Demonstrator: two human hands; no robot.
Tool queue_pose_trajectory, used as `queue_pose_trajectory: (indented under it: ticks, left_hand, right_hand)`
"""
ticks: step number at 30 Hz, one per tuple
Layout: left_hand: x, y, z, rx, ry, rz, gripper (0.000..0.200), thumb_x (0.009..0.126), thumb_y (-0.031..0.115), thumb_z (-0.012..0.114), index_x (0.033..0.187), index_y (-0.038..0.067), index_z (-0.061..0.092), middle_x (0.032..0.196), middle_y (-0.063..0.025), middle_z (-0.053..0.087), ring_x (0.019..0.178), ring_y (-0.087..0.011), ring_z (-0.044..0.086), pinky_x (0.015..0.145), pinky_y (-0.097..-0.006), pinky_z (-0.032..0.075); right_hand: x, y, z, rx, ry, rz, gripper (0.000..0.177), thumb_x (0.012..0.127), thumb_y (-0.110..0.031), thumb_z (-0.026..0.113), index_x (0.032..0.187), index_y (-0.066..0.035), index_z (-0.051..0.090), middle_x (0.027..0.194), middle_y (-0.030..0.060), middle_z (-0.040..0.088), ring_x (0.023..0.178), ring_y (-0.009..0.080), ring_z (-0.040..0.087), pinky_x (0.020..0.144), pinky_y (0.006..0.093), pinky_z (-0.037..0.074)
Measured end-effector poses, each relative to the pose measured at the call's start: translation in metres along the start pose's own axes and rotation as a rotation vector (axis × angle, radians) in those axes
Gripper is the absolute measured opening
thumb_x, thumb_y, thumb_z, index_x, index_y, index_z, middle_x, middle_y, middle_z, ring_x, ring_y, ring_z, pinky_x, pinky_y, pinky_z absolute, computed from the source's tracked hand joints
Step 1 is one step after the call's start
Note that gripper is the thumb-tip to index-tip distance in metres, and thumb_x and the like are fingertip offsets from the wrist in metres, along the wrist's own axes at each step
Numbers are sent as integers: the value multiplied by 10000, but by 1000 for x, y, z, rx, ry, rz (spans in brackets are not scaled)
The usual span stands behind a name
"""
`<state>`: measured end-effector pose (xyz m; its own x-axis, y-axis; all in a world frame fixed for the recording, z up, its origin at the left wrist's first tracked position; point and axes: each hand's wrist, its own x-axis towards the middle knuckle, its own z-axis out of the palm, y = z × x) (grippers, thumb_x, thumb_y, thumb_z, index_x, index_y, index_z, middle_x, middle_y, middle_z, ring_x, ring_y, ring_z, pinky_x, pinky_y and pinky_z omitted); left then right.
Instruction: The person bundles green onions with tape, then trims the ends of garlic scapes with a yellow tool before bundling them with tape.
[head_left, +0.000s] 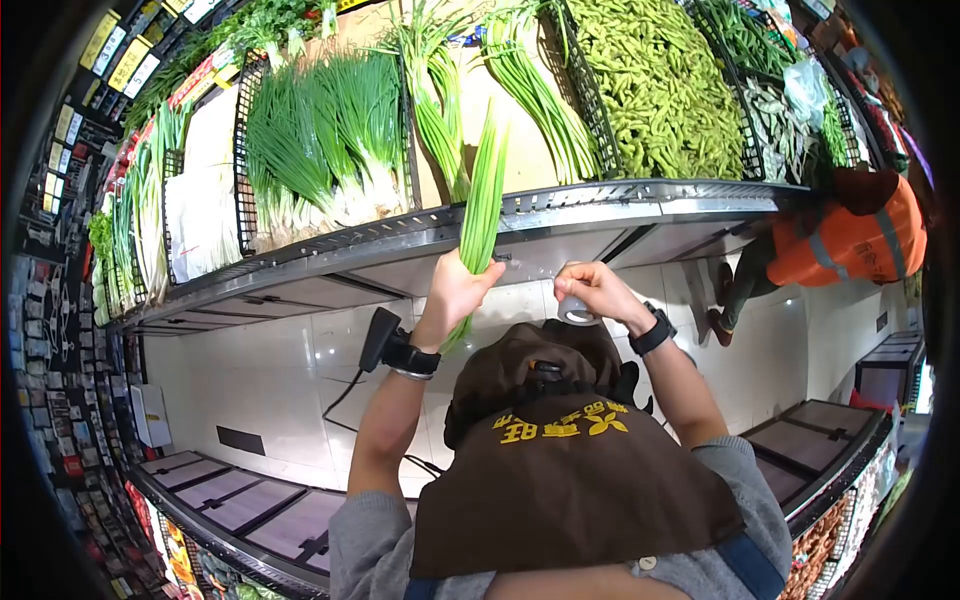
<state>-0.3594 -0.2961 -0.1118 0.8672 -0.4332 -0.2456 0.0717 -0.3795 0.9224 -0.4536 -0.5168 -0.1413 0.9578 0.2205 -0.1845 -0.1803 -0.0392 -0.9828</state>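
Observation:
My left hand is closed around a bunch of long green stems, held upright in front of the shelf edge. The tips of the bunch overlap the cardboard-lined section behind, and its lower ends poke out below my fist. To the right, my right hand grips a small tape roll with curled fingers. The roll hangs just under the fingers, apart from the bunch. Similar loose green stems lie on the cardboard beyond my hands.
A metal shelf edge runs across in front of me. Behind it are scallions, a crate of green pods and pale wrapped vegetables. At right, a person in an orange vest is by the shelf. Another produce stand is behind me.

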Motion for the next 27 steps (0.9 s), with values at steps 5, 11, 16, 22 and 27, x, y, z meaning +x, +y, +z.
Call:
queue_pose_trajectory:
  ticks: [5, 11, 16, 22, 27]
  left_hand:
    - [-3, -29, 20, 575, 235, 73, 229, 741, 180, 636, 869, -1, 578, 705, -239, 605, 717, -425, 596, 641, -504, 469]
    - [-10, -46, 26, 730, 318, 38, 354, 764, 171, 627, 1028, -13, 481, 657, -225, 597, 636, -422, 591, 566, -499, 461]
    - [-25, -51, 24, 567, 488, 269, 750, 719, 58, 658, 1334, -2, 235, 774, -228, 595, 732, -379, 605, 614, -452, 473]
    - [-43, -41, 17, 403, 651, 200, 1051, 680, -26, 659, 1408, 98, -89, 1068, -295, 516, 843, -420, 574, 655, -459, 473]
    - [-44, -42, 8, 442, 662, 236, 980, 695, -6, 643, 1412, 64, -22, 943, -269, 546, 787, -429, 579, 640, -453, 479]
  right_hand:
    - [40, -5, 28, 47, 47, -146, 247, 892, -211, 547, 748, -32, 636, 817, 22, 503, 705, 100, 504, 657, 253, 408]
    - [83, -7, 63, -303, 85, 127, 366, 818, -354, 605, 591, -69, 639, 501, 12, 523, 386, 76, 438, 405, 279, 352]
    - [88, -9, 71, -303, 157, 133, 396, 772, -401, 627, 541, -81, 628, 392, 4, 473, 369, 89, 446, 406, 265, 345]
    - [102, -21, 89, -444, 97, 168, 440, 755, -449, 605, 521, -76, 611, 413, 42, 510, 399, 130, 526, 455, 281, 420]
    - [107, -26, 93, -495, 65, 177, 466, 761, -464, 575, 499, -79, 583, 423, 46, 503, 419, 149, 520, 477, 299, 427]
